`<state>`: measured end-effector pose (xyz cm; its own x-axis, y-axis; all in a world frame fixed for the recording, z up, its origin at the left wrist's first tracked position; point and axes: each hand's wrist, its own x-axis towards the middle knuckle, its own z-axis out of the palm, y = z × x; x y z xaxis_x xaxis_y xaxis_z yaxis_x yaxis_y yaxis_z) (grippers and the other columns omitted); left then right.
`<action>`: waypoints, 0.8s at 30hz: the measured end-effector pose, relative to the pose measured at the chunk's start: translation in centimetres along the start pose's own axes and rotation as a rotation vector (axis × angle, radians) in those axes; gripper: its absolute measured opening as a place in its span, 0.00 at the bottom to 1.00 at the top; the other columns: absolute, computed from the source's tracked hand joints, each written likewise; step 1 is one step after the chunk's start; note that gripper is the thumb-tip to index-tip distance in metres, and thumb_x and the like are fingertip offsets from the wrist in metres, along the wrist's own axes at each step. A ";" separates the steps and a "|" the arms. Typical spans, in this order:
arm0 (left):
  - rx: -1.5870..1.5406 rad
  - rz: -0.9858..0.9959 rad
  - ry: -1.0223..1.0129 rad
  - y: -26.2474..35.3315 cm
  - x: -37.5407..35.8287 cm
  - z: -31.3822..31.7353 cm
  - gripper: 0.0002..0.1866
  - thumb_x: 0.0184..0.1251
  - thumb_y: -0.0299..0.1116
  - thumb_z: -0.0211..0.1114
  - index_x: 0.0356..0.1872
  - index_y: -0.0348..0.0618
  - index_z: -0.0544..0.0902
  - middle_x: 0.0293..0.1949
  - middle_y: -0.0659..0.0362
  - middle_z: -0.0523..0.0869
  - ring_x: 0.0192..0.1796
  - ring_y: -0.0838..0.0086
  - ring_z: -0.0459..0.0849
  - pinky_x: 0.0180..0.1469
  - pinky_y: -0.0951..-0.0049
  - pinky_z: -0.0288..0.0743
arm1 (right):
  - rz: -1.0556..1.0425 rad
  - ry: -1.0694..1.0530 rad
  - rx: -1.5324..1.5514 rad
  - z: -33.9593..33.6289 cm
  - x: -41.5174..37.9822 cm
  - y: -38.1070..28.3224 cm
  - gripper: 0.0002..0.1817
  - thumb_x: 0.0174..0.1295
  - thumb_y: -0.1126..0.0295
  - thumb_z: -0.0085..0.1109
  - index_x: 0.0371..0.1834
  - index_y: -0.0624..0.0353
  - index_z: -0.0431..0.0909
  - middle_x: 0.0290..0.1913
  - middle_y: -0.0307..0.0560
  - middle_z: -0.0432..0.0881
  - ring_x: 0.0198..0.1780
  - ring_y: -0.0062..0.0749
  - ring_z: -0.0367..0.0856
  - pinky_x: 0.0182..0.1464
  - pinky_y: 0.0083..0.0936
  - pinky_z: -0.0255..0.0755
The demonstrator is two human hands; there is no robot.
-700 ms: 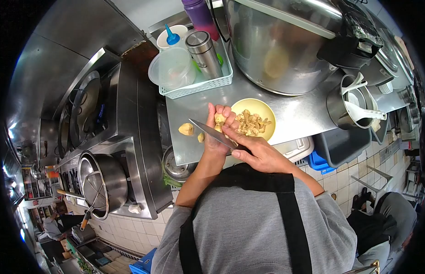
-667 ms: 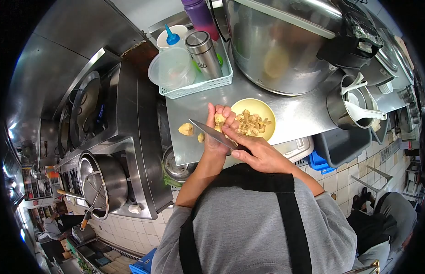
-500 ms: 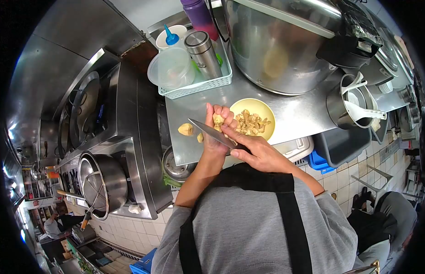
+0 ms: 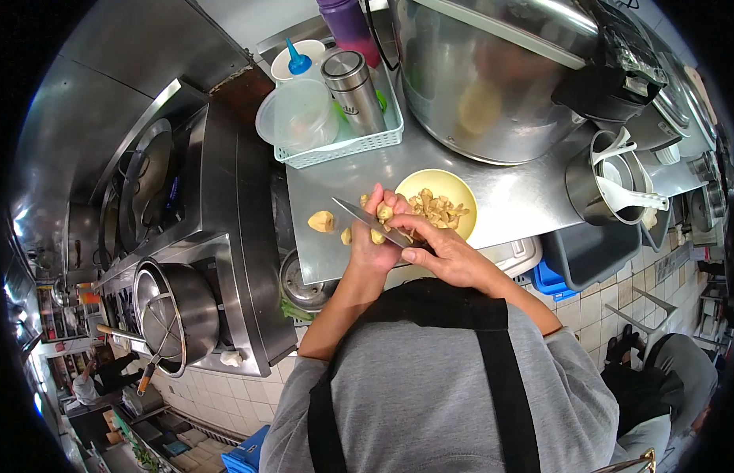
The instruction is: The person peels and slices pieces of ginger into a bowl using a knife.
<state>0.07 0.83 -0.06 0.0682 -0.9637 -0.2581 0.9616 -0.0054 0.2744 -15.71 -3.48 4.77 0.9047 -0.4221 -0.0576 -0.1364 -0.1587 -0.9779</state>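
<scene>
My left hand [image 4: 373,249] is cupped palm up around pale yellow pieces of what looks like ginger [image 4: 384,212]. Wrapped round the dark handle of a knife [image 4: 363,215], my right hand [image 4: 450,254] holds the blade across the left palm, against a piece there. Just beyond the hands, a yellow bowl [image 4: 465,191] contains many chopped brownish-yellow pieces [image 4: 438,210]. A larger peeled piece [image 4: 321,221] lies on the steel counter to the left, and a small one [image 4: 346,236] lies beside my left hand.
A basket [image 4: 345,148] with containers and a steel flask [image 4: 353,91] stands at the back. Behind the bowl is a large steel cooker [image 4: 493,87]. To the right is a pot with ladles [image 4: 588,189]. A stove with a pot [image 4: 195,315] stands left. Another person [image 4: 682,370] sits at lower right.
The knife and my right hand have shifted slightly to the right, and the blade has tilted a little. The fingers of my left hand have moved, and the pieces in its palm sit differently.
</scene>
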 end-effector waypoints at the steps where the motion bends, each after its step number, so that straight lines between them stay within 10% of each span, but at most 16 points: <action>1: -0.002 -0.012 -0.010 0.1 0.0 0.0 0.17 0.73 0.44 0.51 0.26 0.46 0.73 0.24 0.61 0.73 0.29 0.75 0.72 0.33 0.74 0.69 | 0.014 -0.013 0.014 -0.1 0.0 0.0 0.26 0.67 0.58 0.50 0.68 0.50 0.60 0.53 0.52 0.77 0.53 0.45 0.77 0.56 0.37 0.68; 18: 0.019 -0.024 -0.140 0.8 -0.1 0.2 0.18 0.73 0.47 0.50 0.26 0.47 0.72 0.29 0.62 0.72 0.32 0.75 0.73 0.38 0.74 0.70 | -0.048 0.019 -0.036 0.3 0.0 0.4 0.30 0.66 0.56 0.51 0.70 0.45 0.56 0.58 0.56 0.74 0.58 0.50 0.75 0.60 0.39 0.66; 24: 0.398 0.097 0.185 0.6 -0.8 1.3 0.19 0.73 0.49 0.50 0.27 0.45 0.74 0.29 0.62 0.74 0.29 0.77 0.74 0.32 0.77 0.70 | -0.018 -0.007 -0.185 -0.5 -0.1 0.0 0.28 0.67 0.57 0.50 0.69 0.44 0.59 0.53 0.54 0.78 0.51 0.50 0.79 0.54 0.38 0.70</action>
<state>0.23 1.25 1.48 0.2345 -0.9012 -0.3645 0.7734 -0.0542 0.6316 -16.06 -3.91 4.86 0.9101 -0.4122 -0.0428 -0.1919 -0.3278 -0.9251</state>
